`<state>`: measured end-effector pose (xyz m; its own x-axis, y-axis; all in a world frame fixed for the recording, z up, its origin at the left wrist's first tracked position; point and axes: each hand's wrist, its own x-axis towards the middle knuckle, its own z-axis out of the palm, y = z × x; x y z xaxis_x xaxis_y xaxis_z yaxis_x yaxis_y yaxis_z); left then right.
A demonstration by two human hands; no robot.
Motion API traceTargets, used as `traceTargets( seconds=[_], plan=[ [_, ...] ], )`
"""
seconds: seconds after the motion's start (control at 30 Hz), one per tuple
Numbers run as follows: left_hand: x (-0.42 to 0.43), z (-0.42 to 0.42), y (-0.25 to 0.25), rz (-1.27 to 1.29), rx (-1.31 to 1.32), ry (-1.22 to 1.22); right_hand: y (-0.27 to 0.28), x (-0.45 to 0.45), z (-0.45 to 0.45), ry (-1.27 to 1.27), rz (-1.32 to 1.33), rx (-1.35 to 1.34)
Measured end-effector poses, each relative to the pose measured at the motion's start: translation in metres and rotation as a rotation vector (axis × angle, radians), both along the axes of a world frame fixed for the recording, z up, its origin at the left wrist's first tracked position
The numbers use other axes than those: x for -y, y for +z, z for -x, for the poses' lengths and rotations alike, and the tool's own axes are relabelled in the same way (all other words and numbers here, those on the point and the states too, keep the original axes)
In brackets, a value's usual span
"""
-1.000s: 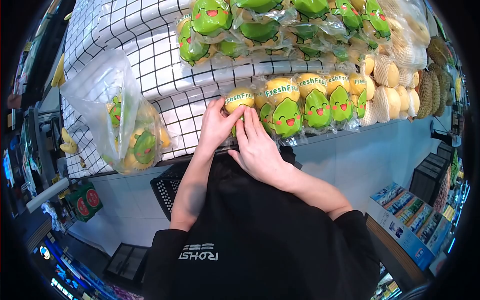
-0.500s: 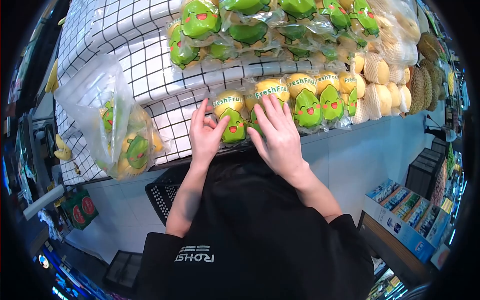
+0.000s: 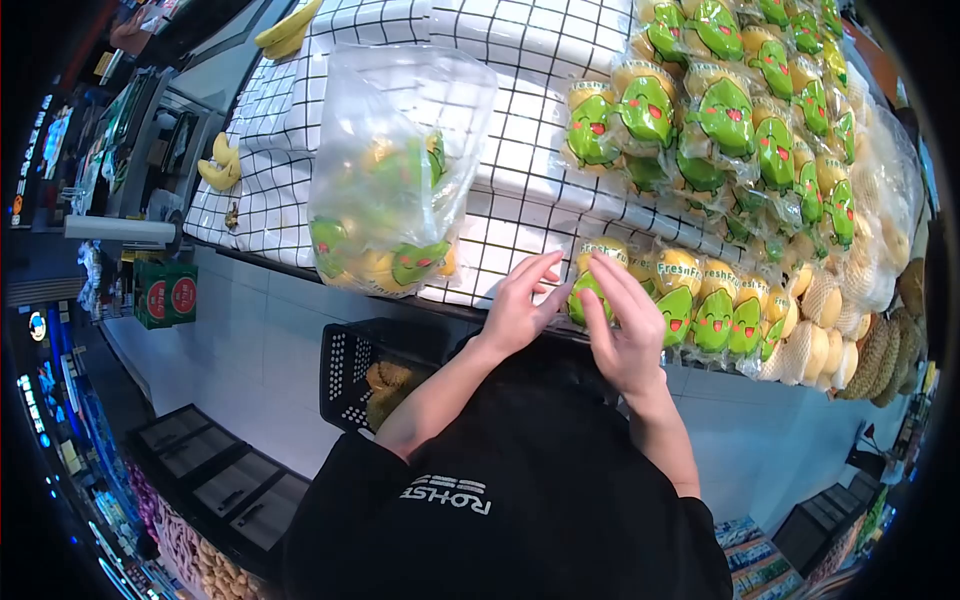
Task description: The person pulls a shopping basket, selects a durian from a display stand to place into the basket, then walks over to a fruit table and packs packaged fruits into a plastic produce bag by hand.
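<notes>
At the table's front edge is a row of yellow fruit in clear bags printed with a green smiling cartoon and "FreshFruit". My left hand [image 3: 520, 308] is beside the leftmost bagged fruit [image 3: 585, 292], fingers stretched and thumb apart. On that fruit's other side is my right hand [image 3: 628, 330], its fingers extended and partly covering the bag. Whether either hand touches the bag I cannot tell. To the left, a large clear plastic bag [image 3: 400, 130] stands on the checked cloth with several such packed fruits inside.
More packed fruit [image 3: 725, 115] is piled at the back right, beside fruit in white foam nets [image 3: 820, 350]. Bananas [image 3: 220, 165] lie at the left of the checked cloth [image 3: 270, 170]. Below the table edge is a black crate [image 3: 345, 370] with brownish contents.
The view has swung left, so the table's contents appear farther right. My right hand has shifted from the second packed fruit to the leftmost one, nearer my left hand.
</notes>
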<state>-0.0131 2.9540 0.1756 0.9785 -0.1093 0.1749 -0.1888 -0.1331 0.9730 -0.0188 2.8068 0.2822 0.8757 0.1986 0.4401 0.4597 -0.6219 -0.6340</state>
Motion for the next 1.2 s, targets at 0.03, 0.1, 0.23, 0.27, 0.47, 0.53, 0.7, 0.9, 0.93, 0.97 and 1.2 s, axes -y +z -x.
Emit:
traceTargets(
  seconds=[0.03, 0.1, 0.23, 0.27, 0.47, 0.53, 0.7, 0.9, 0.93, 0.97, 1.2],
  plan=[
    [-0.016, 0.004, 0.009, 0.018, 0.032, -0.018, 0.004, -0.012, -0.01, 0.073, -0.032, 0.011],
    [-0.043, 0.012, 0.035, -0.102, 0.226, 0.159, 0.018, -0.041, -0.033, 0.117, -0.04, 0.08],
    [-0.101, 0.025, 0.049, -0.192, 0.576, 0.521, 0.035, -0.099, -0.09, 0.184, -0.079, 0.241],
    [-0.113, 0.023, 0.049, -0.299, 0.607, 0.602, 0.034, -0.11, -0.108, 0.188, -0.077, 0.251],
    [-0.141, -0.009, 0.024, -0.581, 0.46, 0.811, 0.033, -0.163, -0.172, 0.109, 0.931, 0.173],
    [-0.145, -0.014, 0.018, -0.659, 0.394, 0.806, 0.044, -0.173, -0.177, 0.248, 0.859, -0.01],
    [-0.15, -0.014, 0.013, -0.632, 0.412, 0.784, 0.023, -0.17, -0.181, 0.528, 0.654, -0.112],
    [-0.152, -0.019, 0.015, -0.621, 0.431, 0.772, -0.004, -0.168, -0.191, 0.505, 0.776, -0.178],
    [-0.153, -0.018, 0.015, -0.618, 0.417, 0.763, -0.006, -0.167, -0.192, 0.537, 0.697, -0.081],
    [-0.154, -0.018, 0.015, -0.615, 0.404, 0.752, -0.008, -0.165, -0.192, 0.53, 0.698, -0.079],
    [-0.156, -0.013, 0.015, -0.585, 0.409, 0.705, 0.028, -0.154, -0.178, 0.412, 0.64, 0.001]
  ],
)
